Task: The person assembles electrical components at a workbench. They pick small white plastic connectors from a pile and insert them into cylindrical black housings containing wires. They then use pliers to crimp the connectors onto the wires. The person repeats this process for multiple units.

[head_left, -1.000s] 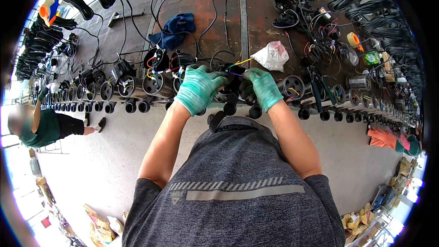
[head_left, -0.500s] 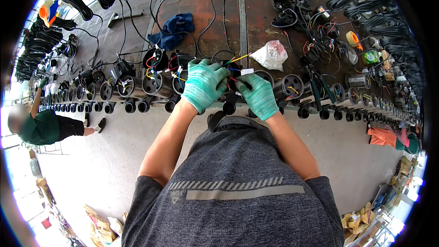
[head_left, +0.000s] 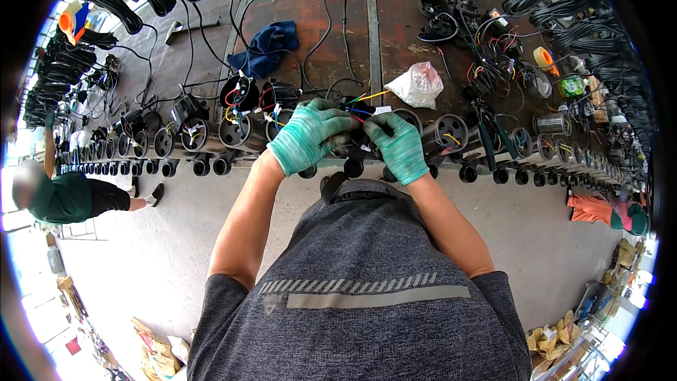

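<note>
Green gloves on hands (head_left: pixel 352 137), blue cloth (head_left: pixel 266 46), grey striped shirt (head_left: pixel 367 289), orange tape roll (head_left: pixel 543 58)

Both green-gloved hands meet over the brown desk (head_left: pixel 310 14): the left hand (head_left: pixel 310 134) and right hand (head_left: pixel 398 144) pinch a bundle of thin coloured wires (head_left: pixel 363 102) above a black round motor housing (head_left: pixel 352 148). A crumpled white plastic bag (head_left: pixel 417 85) lies just beyond, and a blue cloth (head_left: pixel 268 46) farther left.
</note>
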`<state>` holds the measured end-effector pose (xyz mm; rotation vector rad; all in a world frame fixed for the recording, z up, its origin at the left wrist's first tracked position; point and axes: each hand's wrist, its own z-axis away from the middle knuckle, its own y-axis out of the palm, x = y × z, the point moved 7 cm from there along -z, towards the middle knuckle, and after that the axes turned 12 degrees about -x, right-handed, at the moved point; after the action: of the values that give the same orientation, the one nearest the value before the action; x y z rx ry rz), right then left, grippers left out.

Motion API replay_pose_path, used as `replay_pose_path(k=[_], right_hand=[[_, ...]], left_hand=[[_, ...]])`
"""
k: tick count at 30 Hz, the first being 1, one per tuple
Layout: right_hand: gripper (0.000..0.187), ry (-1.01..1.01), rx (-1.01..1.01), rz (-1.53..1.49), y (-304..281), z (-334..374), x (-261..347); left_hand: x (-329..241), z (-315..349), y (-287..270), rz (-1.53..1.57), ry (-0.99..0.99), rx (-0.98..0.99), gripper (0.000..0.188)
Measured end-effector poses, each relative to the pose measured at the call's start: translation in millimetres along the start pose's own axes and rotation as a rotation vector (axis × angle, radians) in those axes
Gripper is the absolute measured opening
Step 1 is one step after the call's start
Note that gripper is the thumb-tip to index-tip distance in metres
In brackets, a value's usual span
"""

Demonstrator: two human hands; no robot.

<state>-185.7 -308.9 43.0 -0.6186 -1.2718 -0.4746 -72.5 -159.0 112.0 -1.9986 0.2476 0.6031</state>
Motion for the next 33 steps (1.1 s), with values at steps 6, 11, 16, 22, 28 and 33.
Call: replay_pose_path(k=[6,11,16,22,28,33], right_hand=[[0.019,0.101,0.020,-0.058,-0.1,-2.4,-12.9],[0.019,0.056,-0.009,-0.027,-2.0,1.3,-10.5],[0.017,-0.597,-0.161,0.283,-5.4,18.6,24.1],[0.020,-0.862,-0.110,0.452,2.9,39.6,42.1],[0.022,-1.118,-0.132,0.600,8.6,44.9,54.7],[0.022,-1.047,-0.231,0.627,4.0,35.3,61.5]], left_hand=[[8.4,3.1,-6.8,0.088,0.032,0.000,0.037],[15.3,4.6,-7.4,0.070,0.094,-0.095,0.039],[5.9,-8.7,3.2,-0.247,0.032,-0.063,0.033],[-1.2,-18.3,20.7,-0.428,-0.022,0.031,0.033],[-4.5,-24.3,28.6,-0.541,-0.057,0.148,0.035],[-4.9,-27.4,25.6,-0.491,-0.095,0.167,0.031]])
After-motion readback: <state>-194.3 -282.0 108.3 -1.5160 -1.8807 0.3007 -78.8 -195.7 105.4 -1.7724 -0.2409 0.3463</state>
